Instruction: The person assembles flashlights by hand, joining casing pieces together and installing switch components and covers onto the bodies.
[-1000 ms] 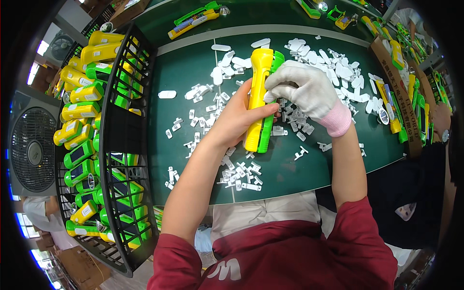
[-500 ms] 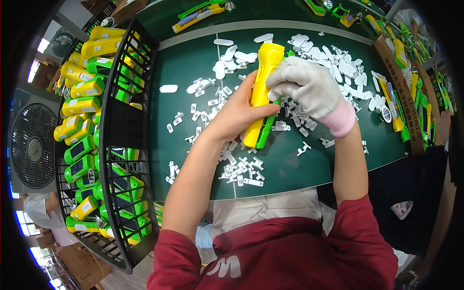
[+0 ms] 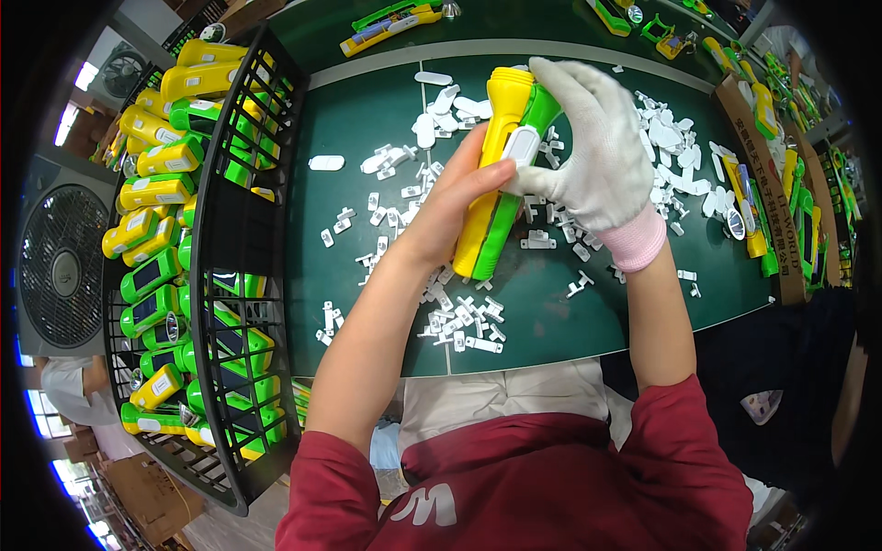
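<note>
My bare left hand [image 3: 447, 202] is wrapped round a yellow and green flashlight body [image 3: 485, 216], held tilted above the table with its threaded yellow end away from me. A white oval cover [image 3: 523, 145] sits on its side, where the yellow and green halves meet. My right hand [image 3: 602, 156], in a white glove with a pink cuff, curves about the far green end. Its fingertips reach the head and its thumb lies by the white cover. Below and beside my hands lie loose small white switch pieces [image 3: 464, 321] and white oval covers [image 3: 666, 138].
A tall black crate [image 3: 241, 367] full of yellow and green flashlights stands at the left, with a grey fan [image 3: 64, 266] beyond it. Along the right edge is a cardboard box [image 3: 767, 184] with more flashlights. Other flashlight parts [image 3: 395, 26] lie past the table's far rail.
The flashlight has turned, so its green side and white cover now show. My right hand has opened out from a pinch over the body to a wider curve round the green end.
</note>
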`<state>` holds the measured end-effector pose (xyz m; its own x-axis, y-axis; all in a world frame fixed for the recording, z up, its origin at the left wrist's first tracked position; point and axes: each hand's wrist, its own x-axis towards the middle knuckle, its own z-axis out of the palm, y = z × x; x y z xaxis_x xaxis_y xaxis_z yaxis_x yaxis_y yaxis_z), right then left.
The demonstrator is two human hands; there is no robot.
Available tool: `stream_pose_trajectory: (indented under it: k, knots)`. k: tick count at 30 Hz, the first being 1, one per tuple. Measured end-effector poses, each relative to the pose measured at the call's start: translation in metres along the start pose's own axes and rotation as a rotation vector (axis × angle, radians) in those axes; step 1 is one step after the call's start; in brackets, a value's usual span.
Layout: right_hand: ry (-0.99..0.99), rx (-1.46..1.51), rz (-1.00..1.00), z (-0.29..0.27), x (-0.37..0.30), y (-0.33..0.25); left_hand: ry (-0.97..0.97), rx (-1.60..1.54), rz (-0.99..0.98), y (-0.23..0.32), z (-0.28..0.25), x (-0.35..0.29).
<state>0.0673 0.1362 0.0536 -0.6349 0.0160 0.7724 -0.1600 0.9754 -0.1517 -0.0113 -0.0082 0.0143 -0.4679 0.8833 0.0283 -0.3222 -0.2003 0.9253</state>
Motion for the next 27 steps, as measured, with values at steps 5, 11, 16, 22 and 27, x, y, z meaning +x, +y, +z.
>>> stream_pose_trajectory:
  k: [5,11,16,22,27]
  knots:
    - [-0.112,0.199,0.22,0.003,-0.006,0.003,0.051,0.027,-0.071,-0.003,0.0,0.002]
    - [-0.413,0.449,0.702,-0.016,0.0,0.017,-0.079,0.171,-0.143,-0.005,0.004,0.003]
    - [-0.312,0.478,0.673,-0.008,-0.004,0.01,-0.097,0.123,-0.195,-0.006,0.001,0.004]
    - [-0.253,0.508,0.695,-0.005,-0.003,0.001,-0.102,0.188,-0.165,-0.005,-0.001,0.004]
    - [0.128,0.486,0.405,0.013,-0.009,0.004,-0.023,0.06,-0.072,-0.008,0.006,0.006]
